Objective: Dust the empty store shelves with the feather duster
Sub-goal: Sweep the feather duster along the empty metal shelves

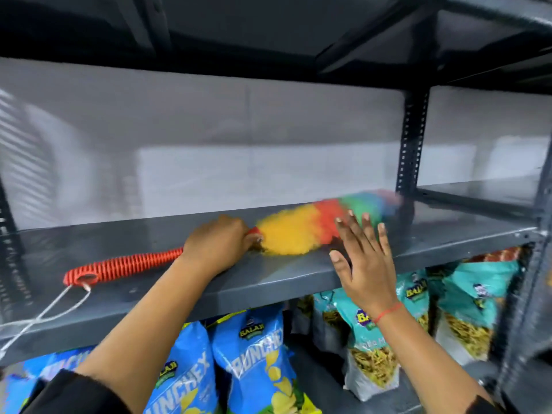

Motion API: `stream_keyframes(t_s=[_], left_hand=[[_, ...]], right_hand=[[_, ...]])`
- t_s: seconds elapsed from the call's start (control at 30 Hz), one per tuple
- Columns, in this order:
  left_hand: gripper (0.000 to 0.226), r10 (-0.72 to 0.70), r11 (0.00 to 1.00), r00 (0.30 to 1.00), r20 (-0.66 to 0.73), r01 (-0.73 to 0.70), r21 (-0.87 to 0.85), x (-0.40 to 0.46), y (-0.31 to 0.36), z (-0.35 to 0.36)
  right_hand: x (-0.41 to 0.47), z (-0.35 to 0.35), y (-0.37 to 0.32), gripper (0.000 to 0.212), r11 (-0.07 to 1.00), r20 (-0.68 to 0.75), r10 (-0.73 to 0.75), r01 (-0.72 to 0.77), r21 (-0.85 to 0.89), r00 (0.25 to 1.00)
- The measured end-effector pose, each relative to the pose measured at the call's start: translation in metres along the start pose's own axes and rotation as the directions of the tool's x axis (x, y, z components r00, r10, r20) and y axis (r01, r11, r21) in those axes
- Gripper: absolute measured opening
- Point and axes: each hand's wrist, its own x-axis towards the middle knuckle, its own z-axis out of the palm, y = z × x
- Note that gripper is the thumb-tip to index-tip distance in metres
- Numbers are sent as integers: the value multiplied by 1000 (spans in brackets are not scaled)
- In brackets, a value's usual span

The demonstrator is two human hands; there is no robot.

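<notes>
One duster (301, 231) — left hand (218, 243) gripping, tip perhaps blurred.

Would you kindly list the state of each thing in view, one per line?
Feather duster: lying on the shelf, gripped.
Left hand: closed around the handle beside the feathers.
Right hand: open, holding nothing.
Grey shelf: bare of goods.
Snack bags: upright on the shelf below.

Blue chip bags (254, 363) beside teal snack bags (466, 309)

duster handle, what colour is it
Orange-red with pale ribbing, on the duster handle gripped by the left hand; clearest in the head view.
</notes>
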Motion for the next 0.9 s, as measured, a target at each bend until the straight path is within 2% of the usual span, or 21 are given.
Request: stream_keyframes(t_s=[0.13, 0.3, 0.37, 0.47, 0.63, 0.7, 0.8, 0.9], left_hand=[[40, 103, 995, 993, 63, -101, -25, 19, 31, 6], [40, -19, 997, 995, 97, 27, -73, 48, 36, 11], [40, 34, 999, 994, 103, -30, -41, 56, 52, 17], [34, 110, 987, 984, 140, -92, -130, 60, 63, 20], [39, 17, 986, 993, 121, 4, -169, 78, 77, 21], [38, 63, 986, 987, 148, -38, -162, 79, 93, 27], [33, 163, 964, 970, 181, -117, -240, 81, 106, 31], [35, 48, 981, 988, 145, -20, -191, 102, 122, 28]], right_hand=[[-12, 2, 28, 57, 997, -55, 70, -69, 23, 996], [-22, 8, 51, 58, 998, -108, 56, -55, 18, 993], [-22, 10, 54, 58, 999, -124, 49, -47, 17, 991], [-24, 11, 59, 59, 999, -144, 40, -39, 9, 989], [-30, 12, 84, 59, 999, -158, 53, -54, -2, 986], [-31, 12, 94, 59, 997, -174, 72, -70, 17, 982], [-32, 11, 108, 59, 998, -176, 56, -52, 28, 983], [-33, 9, 117, 59, 999, -158, 51, -49, 20, 986]])
